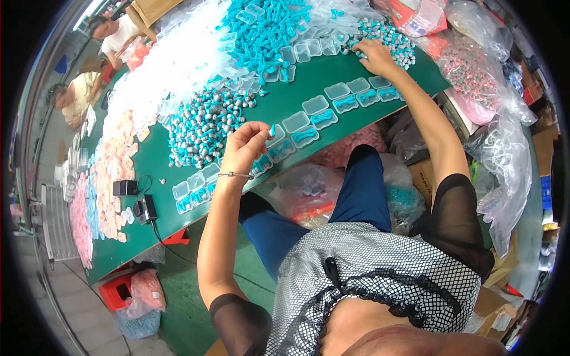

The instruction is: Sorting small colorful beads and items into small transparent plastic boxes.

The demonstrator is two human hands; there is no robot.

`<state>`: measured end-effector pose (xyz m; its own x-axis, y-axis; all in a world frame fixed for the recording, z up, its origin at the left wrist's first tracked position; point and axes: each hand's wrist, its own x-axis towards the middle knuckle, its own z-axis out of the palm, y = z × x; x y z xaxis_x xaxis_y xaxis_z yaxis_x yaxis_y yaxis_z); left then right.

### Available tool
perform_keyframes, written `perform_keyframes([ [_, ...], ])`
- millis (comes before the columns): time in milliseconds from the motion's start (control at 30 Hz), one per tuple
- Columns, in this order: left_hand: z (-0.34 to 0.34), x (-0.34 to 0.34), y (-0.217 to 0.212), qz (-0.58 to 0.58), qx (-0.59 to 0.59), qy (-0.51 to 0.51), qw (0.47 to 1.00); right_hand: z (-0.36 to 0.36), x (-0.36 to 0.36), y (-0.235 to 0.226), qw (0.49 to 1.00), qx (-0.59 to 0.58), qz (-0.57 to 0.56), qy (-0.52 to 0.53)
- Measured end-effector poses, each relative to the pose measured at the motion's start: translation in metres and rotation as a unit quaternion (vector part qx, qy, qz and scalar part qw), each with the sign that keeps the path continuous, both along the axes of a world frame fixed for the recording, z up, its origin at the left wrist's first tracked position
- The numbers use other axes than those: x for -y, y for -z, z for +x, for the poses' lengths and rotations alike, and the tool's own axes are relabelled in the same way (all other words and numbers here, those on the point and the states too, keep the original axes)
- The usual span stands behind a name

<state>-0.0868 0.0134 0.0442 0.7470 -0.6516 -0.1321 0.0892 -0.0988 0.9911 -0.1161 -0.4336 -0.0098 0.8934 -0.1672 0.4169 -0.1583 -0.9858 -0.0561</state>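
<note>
Head view: left hand pinches a teal earplug above the row of clear cases on the green bench. Right hand, well apart, rests spread on the far earplug heap.

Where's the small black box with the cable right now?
In the head view, the small black box sits on the green table's left part, beside pink pieces.

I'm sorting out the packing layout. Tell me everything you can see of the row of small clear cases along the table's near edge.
The row of small clear cases looks like thin transparent plastic, rectangular, lying open on the green table in a curved double line. Many hold teal pieces; some are empty. The left hand hovers over the row's middle, pinching a small teal piece.
</note>
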Motion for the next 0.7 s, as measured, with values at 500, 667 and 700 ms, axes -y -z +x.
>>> perform_keyframes([
  [500, -0.009, -0.009, 0.004, -0.062, -0.038, -0.019, 0.997, -0.002, -0.020, -0.009, 0.994, 0.011, 0.067, -0.087],
  [667, -0.012, -0.012, 0.005, -0.047, -0.021, -0.016, 0.999, 0.006, -0.005, -0.001, 0.965, 0.096, 0.147, -0.194],
  [700, -0.013, -0.013, 0.006, -0.037, -0.020, -0.018, 0.999, 0.004, -0.006, -0.004, 0.973, 0.109, 0.110, -0.173],
])
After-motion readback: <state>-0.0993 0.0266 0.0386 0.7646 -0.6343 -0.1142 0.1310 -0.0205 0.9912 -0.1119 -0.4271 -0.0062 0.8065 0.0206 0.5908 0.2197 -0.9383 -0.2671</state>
